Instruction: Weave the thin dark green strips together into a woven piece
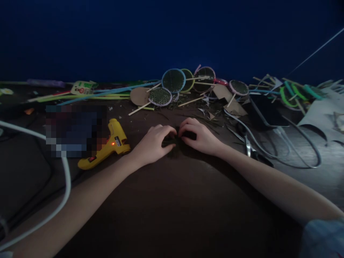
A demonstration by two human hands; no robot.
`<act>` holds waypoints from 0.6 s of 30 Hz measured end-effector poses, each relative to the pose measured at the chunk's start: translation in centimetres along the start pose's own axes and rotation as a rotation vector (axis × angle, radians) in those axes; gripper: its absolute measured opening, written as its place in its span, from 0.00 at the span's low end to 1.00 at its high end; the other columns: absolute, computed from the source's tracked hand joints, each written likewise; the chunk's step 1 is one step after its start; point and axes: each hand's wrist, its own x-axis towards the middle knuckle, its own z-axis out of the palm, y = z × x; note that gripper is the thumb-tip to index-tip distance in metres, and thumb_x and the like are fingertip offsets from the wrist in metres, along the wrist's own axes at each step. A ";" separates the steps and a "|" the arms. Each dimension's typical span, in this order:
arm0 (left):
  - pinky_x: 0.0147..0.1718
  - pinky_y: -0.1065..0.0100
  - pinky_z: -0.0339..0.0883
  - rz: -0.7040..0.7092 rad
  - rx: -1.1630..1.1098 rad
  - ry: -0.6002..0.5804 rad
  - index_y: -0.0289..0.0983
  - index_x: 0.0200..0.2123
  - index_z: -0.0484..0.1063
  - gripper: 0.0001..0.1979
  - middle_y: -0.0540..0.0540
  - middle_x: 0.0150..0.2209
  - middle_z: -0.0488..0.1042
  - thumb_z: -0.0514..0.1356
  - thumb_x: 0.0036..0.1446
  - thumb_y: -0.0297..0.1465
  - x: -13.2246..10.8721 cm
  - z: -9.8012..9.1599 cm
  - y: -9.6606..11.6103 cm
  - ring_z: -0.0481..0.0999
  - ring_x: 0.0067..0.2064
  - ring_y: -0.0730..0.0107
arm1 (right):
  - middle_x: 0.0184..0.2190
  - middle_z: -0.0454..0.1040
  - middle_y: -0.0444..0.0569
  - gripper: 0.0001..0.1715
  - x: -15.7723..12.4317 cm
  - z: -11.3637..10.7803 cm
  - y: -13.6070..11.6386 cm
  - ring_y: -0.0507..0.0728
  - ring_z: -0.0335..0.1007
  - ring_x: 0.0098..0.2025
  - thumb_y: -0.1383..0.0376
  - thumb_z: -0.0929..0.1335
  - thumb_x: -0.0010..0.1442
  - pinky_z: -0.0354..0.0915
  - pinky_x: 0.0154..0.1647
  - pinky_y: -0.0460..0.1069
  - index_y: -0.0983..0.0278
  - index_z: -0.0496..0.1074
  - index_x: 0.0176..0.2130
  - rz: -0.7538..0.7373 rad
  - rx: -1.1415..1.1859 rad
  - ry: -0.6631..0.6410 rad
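My left hand [153, 145] and my right hand [197, 136] meet nearly fingertip to fingertip over the dark brown table [172, 208]. Both have curled fingers. Something dark and thin seems to lie between the fingertips, but it blends into the tabletop and I cannot make it out. Left of my left hand lies a yellow hot glue gun [114, 138] with its red light on. Scissors [247, 143] rest on the table to the right of my right hand, partly behind a cable.
Small round net-faced rackets [173, 80], sticks, cardboard pieces [223, 92] and dark green scraps are heaped along the back. A phone [266, 111] and grey cable [318, 156] lie to the right. A white cable [66, 172] crosses the left side, near a blurred-out object [75, 129].
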 end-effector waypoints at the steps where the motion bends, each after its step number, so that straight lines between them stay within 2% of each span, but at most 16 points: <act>1: 0.42 0.63 0.63 -0.001 -0.014 0.007 0.39 0.39 0.64 0.08 0.49 0.37 0.70 0.57 0.54 0.27 0.0 0.0 0.0 0.70 0.40 0.66 | 0.35 0.67 0.49 0.09 -0.1 0.0 0.0 0.56 0.64 0.42 0.75 0.63 0.48 0.61 0.46 0.55 0.63 0.69 0.29 0.004 0.025 0.016; 6: 0.39 0.66 0.64 -0.089 -0.103 0.107 0.39 0.39 0.64 0.12 0.49 0.37 0.71 0.49 0.54 0.20 -0.1 -0.2 0.0 0.72 0.39 0.69 | 0.31 0.66 0.47 0.14 -0.5 -0.4 -0.1 0.55 0.63 0.38 0.78 0.59 0.47 0.60 0.43 0.54 0.63 0.68 0.22 -0.013 0.017 0.126; 9: 0.38 0.65 0.64 -0.175 -0.089 0.166 0.38 0.37 0.64 0.11 0.48 0.34 0.72 0.48 0.53 0.21 -0.1 -0.1 -0.1 0.72 0.38 0.68 | 0.32 0.67 0.47 0.17 -0.7 -0.8 -0.6 0.55 0.60 0.38 0.78 0.60 0.48 0.58 0.42 0.55 0.62 0.69 0.19 -0.108 -0.048 0.053; 13: 0.36 0.66 0.63 -0.226 -0.062 0.186 0.38 0.33 0.65 0.09 0.49 0.30 0.72 0.47 0.53 0.23 -0.1 -0.2 -0.1 0.72 0.35 0.67 | 0.34 0.68 0.47 0.18 -0.9 -1.2 -0.9 0.57 0.60 0.42 0.77 0.60 0.48 0.56 0.44 0.57 0.61 0.72 0.19 -0.173 -0.123 -0.077; 18: 0.30 0.69 0.61 -0.269 -0.116 0.200 0.38 0.31 0.65 0.10 0.52 0.22 0.70 0.46 0.53 0.24 -0.4 -0.5 0.3 0.71 0.27 0.71 | 0.35 0.69 0.49 0.18 -0.9 -1.0 -0.5 0.59 0.60 0.41 0.76 0.60 0.49 0.56 0.41 0.57 0.60 0.74 0.23 -0.144 -0.255 -0.013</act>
